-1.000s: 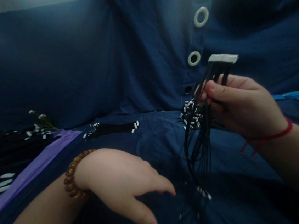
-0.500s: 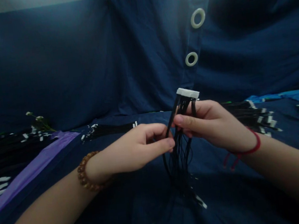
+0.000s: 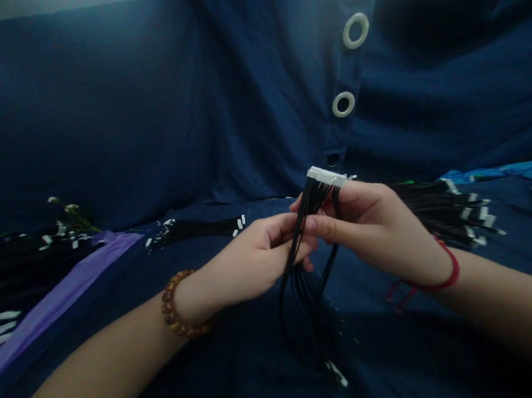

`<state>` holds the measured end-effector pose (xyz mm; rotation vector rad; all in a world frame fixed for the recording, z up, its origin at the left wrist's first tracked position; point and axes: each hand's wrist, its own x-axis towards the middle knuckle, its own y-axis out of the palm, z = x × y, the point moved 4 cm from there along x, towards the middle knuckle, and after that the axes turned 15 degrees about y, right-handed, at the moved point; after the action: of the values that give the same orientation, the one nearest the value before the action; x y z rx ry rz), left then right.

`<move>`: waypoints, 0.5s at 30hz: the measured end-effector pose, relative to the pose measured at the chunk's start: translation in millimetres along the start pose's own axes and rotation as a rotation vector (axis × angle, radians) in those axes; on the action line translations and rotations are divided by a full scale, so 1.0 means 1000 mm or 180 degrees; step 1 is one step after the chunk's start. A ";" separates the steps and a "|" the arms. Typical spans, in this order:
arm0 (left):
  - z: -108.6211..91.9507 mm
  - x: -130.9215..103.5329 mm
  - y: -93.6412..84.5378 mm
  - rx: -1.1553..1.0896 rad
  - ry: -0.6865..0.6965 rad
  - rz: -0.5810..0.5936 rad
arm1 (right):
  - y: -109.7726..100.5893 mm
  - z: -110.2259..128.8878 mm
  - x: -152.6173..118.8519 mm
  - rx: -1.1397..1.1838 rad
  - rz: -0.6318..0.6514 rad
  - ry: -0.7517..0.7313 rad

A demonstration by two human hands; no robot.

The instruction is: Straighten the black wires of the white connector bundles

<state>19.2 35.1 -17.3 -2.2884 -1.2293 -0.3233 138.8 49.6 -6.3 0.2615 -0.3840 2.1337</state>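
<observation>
My right hand (image 3: pixel 377 228) grips a bundle of black wires (image 3: pixel 303 277) just below a flat white connector (image 3: pixel 325 176) that tops the bundle. The wires hang down in front of me, and small white ends (image 3: pixel 336 374) show at the bottom. My left hand (image 3: pixel 257 257), with a brown bead bracelet on the wrist, meets the right one and pinches the same wires from the left. A red cord is tied round my right wrist.
Dark blue cloth (image 3: pixel 189 105) with two white eyelets (image 3: pixel 355 30) covers the surface and the back. More black wire bundles with white ends lie at the right (image 3: pixel 448 211), at the middle back (image 3: pixel 193 229) and at the far left on purple cloth (image 3: pixel 57 297).
My right hand brought the bundle down and left from the upper right. My left hand rose from the cloth and took hold of the wires beside it.
</observation>
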 end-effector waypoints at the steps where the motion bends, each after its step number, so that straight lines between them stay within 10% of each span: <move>1: -0.002 0.000 -0.001 0.0116 0.0105 -0.0083 | -0.001 0.001 0.000 0.0012 -0.0012 -0.0010; 7: -0.011 0.000 -0.021 0.0055 0.0320 -0.0797 | -0.015 0.010 -0.002 0.0324 -0.0185 0.0191; 15: -0.037 -0.002 -0.043 0.2811 0.1079 -0.0723 | -0.022 0.014 -0.008 0.0854 0.0618 0.1404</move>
<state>-16.6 33.2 27.2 -1.2905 -1.1404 -0.1790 162.4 50.3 7.9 -0.1034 0.1402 2.3550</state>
